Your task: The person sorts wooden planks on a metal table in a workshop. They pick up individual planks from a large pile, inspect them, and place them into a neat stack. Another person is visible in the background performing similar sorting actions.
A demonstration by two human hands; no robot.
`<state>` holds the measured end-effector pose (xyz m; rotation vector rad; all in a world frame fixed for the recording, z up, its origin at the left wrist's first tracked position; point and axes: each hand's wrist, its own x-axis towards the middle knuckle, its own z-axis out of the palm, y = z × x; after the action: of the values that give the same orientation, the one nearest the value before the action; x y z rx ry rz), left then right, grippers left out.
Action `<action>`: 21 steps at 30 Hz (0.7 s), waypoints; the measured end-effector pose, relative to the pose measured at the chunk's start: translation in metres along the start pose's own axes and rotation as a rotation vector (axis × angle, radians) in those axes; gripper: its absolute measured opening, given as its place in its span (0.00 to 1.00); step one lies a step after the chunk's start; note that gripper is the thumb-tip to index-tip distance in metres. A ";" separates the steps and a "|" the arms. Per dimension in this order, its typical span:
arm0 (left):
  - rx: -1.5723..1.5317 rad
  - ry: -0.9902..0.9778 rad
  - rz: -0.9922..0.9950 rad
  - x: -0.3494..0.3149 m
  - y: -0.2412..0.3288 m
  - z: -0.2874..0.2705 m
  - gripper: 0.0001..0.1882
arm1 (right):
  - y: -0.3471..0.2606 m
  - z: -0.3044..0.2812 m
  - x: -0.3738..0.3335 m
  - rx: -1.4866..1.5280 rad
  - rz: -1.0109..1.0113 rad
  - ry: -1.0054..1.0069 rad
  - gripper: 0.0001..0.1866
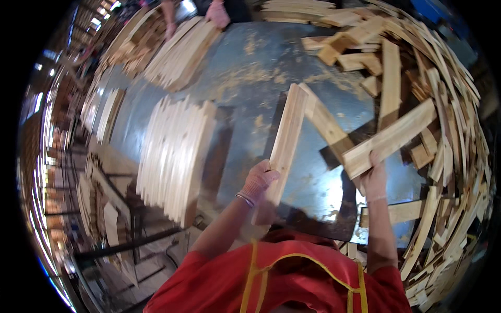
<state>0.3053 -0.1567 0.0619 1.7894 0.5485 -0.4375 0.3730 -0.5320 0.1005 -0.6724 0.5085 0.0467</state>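
Observation:
My left hand is closed around the near part of a pale wooden board, which tilts up and away over the metal table. In my right hand I grip a second wooden plank near its left end; it slants up toward the right. Beneath and between them, another board lies diagonally on the table, its lower end partly hidden by the right-hand plank. Left of my left hand stands a neat row of boards packed side by side. A glove appears to cover my left hand.
A large heap of loose boards and offcuts fills the right side. Across the table, a co-worker's gloved hand touches another board stack. Sawdust is scattered on the tabletop. A metal frame stands at the lower left.

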 end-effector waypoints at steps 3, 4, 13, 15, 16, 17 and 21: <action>0.167 0.159 0.042 -0.013 -0.019 -0.062 0.19 | 0.122 0.011 -0.068 -0.196 0.150 -0.034 0.31; 0.233 0.189 0.025 -0.018 -0.020 -0.078 0.21 | 0.164 0.011 -0.086 -0.200 0.280 -0.099 0.28; 0.780 0.456 0.221 -0.021 -0.017 -0.116 0.34 | 0.311 0.115 -0.130 -0.911 0.420 -0.932 0.29; 0.638 0.536 0.348 -0.023 -0.048 -0.140 0.27 | 0.250 0.122 -0.093 -1.042 0.139 -0.741 0.33; 1.030 0.511 0.328 -0.022 -0.052 -0.161 0.28 | 0.203 0.122 -0.069 -1.291 0.032 -0.556 0.34; 0.422 0.796 0.570 -0.004 -0.163 -0.193 0.29 | 0.163 0.131 -0.057 -1.511 -0.062 -0.439 0.36; 1.386 0.852 0.366 -0.050 -0.073 -0.204 0.35 | 0.017 0.015 -0.013 -2.084 -0.434 0.417 0.31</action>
<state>0.2259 0.0489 0.0882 3.3739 0.4677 0.3903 0.3652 -0.5076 0.1064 -2.8630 0.5678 0.0100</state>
